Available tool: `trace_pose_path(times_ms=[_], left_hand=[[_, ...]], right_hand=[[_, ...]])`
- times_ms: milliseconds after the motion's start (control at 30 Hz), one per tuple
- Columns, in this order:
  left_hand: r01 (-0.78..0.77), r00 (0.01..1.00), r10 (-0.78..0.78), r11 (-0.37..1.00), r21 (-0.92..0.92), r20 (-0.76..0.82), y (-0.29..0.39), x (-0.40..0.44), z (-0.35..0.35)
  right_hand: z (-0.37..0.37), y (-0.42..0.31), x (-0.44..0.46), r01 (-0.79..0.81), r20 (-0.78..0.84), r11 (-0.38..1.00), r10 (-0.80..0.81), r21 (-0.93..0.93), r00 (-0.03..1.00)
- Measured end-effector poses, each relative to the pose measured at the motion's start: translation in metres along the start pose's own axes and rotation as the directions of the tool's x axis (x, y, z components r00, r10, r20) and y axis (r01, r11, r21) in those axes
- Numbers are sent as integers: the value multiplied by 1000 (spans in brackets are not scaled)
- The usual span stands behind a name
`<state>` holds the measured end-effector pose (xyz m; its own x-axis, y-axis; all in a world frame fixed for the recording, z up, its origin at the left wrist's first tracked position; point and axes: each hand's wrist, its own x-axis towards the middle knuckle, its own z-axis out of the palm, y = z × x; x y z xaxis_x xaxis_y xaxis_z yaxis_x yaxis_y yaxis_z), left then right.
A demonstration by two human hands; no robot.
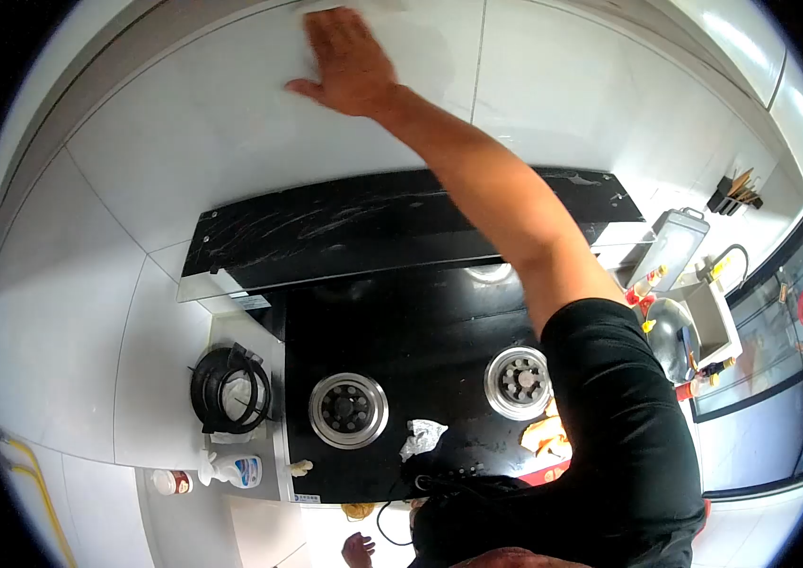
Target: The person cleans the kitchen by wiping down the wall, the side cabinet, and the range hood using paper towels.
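Note:
My right arm reaches up across the black stove to the white tiled wall (259, 123). My right hand (349, 66) lies flat there with fingers stretched out and the thumb apart; no object shows in it, though the palm side is hidden. Low in the view, in front of the counter, hangs my left hand (359, 549), small and partly cut off. Its fingers look loosely apart, with nothing visible in them. Between the two burners, a crumpled white wipe (423, 438) rests on the black cooktop (392, 331).
A black marbled panel (326, 227) runs behind the left burner (348, 410) and right burner (520, 382). Black pan supports (231, 388), a spray bottle (231, 469) and a jar (172, 483) stand left. An orange cloth (545, 435) lies right, near the sink (712, 317) and a wok (674, 341).

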<state>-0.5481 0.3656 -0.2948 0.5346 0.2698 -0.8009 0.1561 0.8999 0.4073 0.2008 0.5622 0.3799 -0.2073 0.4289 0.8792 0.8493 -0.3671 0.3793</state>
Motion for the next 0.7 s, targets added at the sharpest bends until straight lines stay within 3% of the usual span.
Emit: trace_pose_path(times_ms=[33, 100, 133, 167, 200, 333, 367, 400, 433, 500, 533, 567, 600, 633, 700], left_hand=[[71, 996, -72, 997, -7, -61, 11, 9, -3], [-219, 960, 226, 974, 62, -163, 4, -5, 6], [-295, 897, 358, 922, 253, -260, -3, -7, 23], [-333, 804, 496, 832, 443, -327, -7, -10, 39], [-311, 798, 449, 879, 362, -403, -8, -10, 50], [-253, 787, 401, 903, 348, -468, -45, -10, 102], [-230, 835, 348, 925, 303, -426, -57, -9, 113], [-203, 877, 293, 944, 260, -380, -69, -12, 122], [-156, 893, 262, 943, 295, -367, -76, -11, 136], [-63, 872, 243, 917, 394, -426, -92, -14, 170], [-67, 866, 247, 919, 389, -435, -92, -18, 181], [-78, 876, 249, 918, 389, -413, -93, -24, 192], [-89, 886, 252, 917, 389, -391, -94, -29, 199], [-144, 965, 135, 989, -21, -226, -86, -36, 193], [-127, 918, 187, 974, 186, -350, -83, -40, 198]], right_hand=[[8, -10, 4, 34, 3, 999, -34, 15, 999], [14, -14, 12, 97, -39, 995, -97, 9, 995], [2, -5, 12, 98, -44, 995, -97, 11, 994], [-17, 5, 14, 60, 155, 996, -70, 66, 985], [-30, 16, 11, 11, 349, 993, -52, 117, 936], [-68, 112, -51, -1, 338, 1000, 2, -3, 941], [-89, 133, -62, -2, 346, 998, 23, -62, 938], [-115, 155, -59, -220, 561, 971, 133, 91, 817], [-137, 177, -58, -449, 753, 876, 173, 177, 634], [-140, 217, -83, -272, 684, 961, 234, -54, 690], [-134, 237, -105, -151, 480, 985, 175, -88, 860], [-129, 257, -126, -43, 251, 987, 81, -153, 964], [-133, 275, -137, -14, 263, 966, 84, -257, 961], [-150, 284, -139, -181, 427, 978, 207, -101, 880], [-165, 301, -160, 27, 49, 953, -12, -302, 999]])
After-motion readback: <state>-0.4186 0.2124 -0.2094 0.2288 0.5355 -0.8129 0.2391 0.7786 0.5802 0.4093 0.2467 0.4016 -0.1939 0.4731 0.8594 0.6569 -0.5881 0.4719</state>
